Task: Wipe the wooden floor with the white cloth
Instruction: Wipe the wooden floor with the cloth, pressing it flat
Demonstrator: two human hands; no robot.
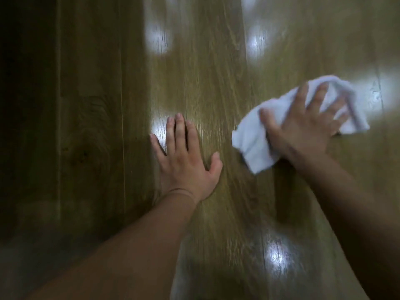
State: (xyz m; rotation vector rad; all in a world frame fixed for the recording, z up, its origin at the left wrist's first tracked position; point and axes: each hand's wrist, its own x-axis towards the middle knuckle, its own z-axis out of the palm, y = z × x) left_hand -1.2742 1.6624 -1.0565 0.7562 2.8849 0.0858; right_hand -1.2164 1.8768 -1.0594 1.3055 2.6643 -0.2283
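Note:
The wooden floor (212, 79) fills the view, with brown planks running away from me and bright glare spots on them. My right hand (303, 128) lies flat on top of the crumpled white cloth (251, 144), fingers spread, pressing it onto the floor at the right. The cloth sticks out on both sides of the hand. My left hand (184, 161) rests palm-down on the bare planks to the left of the cloth, fingers spread, holding nothing. The picture is blurred by motion.
The left part of the floor (43, 126) lies in deep shadow. Plank seams run lengthwise at left and right. No other objects are in view.

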